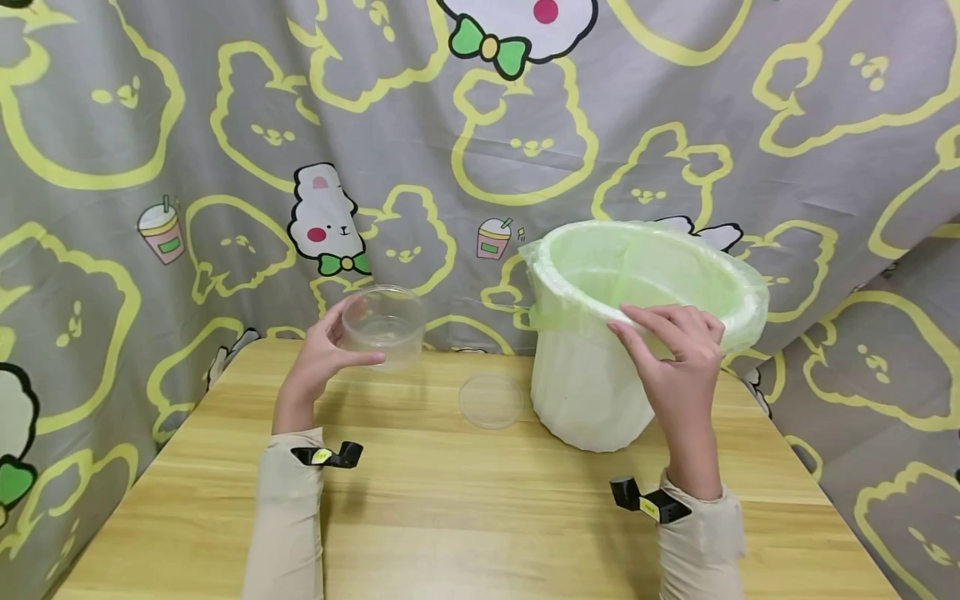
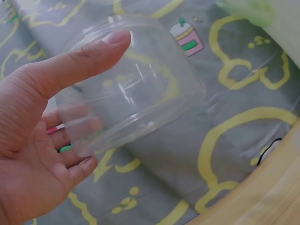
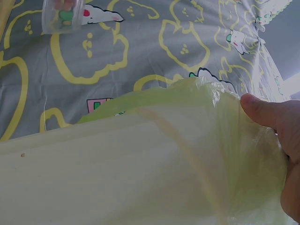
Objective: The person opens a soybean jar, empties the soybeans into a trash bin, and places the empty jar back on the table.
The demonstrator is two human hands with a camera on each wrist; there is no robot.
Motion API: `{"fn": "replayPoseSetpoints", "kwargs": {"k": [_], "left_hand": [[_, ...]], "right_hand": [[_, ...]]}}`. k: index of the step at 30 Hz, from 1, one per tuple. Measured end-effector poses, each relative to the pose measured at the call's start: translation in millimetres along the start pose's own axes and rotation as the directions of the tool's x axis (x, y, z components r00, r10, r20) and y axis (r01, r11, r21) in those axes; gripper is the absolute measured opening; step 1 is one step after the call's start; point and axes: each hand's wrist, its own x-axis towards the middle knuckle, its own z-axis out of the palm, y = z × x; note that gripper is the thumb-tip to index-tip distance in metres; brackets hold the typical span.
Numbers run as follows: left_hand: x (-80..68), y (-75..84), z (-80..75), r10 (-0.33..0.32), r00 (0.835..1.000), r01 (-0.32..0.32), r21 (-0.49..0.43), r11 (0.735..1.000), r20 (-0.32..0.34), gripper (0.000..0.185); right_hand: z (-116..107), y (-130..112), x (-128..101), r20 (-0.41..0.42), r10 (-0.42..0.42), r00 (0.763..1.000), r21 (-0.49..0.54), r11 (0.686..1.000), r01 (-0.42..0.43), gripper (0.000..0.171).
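My left hand [image 1: 317, 360] holds a clear round plastic container [image 1: 386, 333] above the left back of the table, thumb on one side and fingers on the other. Seen from the left wrist, the container [image 2: 145, 89] is see-through, with nothing showing inside. A white trash can [image 1: 588, 400] stands upright at the right, lined with a thin green trash bag [image 1: 551, 312] folded over its rim. At the front of that rim, my right hand [image 1: 686, 354] pinches the bag-covered edge. In the right wrist view the thumb [image 3: 260, 110] lies against the green plastic.
A clear round lid [image 1: 491, 401] lies flat on the wooden table [image 1: 450, 517], between the container and the trash can. Behind and beside the table hangs a grey curtain [image 1: 420, 150] with yellow cartoon outlines. Each wrist wears a small black camera.
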Motion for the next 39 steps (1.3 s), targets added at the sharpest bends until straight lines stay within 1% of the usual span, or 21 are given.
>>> {"fn": "replayPoseSetpoints", "kwargs": {"k": [6,8,13,18,31,39], "left_hand": [[-1.3,-1.4,-11.0,-0.065,0.997,0.065,0.003,0.998,-0.044,0.107],[-1.6,-2.8,-13.3,-0.085,0.995,0.085,0.003,0.996,-0.049,0.108],[-2.8,-10.6,-18.3,-0.142,0.990,0.142,0.007,0.990,-0.026,0.112],[-4.8,-25.0,-23.2,-0.185,0.983,0.184,0.042,0.982,0.008,0.114],[-11.0,-56.8,-23.7,-0.208,0.976,0.205,0.049,0.977,0.059,0.110],[-15.6,-68.6,-24.5,-0.220,0.973,0.218,0.033,0.975,0.072,0.108]], "right_hand": [[-1,-1,1,-0.010,0.007,1.000,0.002,1.000,-0.007,0.025],[-1,-1,2,-0.013,0.010,1.000,0.001,1.000,-0.010,0.025],[-1,1,3,-0.015,0.012,1.000,-0.003,1.000,-0.012,0.024],[-1,2,3,-0.006,0.006,1.000,-0.006,1.000,-0.006,0.024],[-1,1,3,-0.006,0.007,1.000,0.010,1.000,-0.007,0.025],[0,1,2,-0.001,0.002,1.000,0.016,1.000,-0.002,0.025]]}}
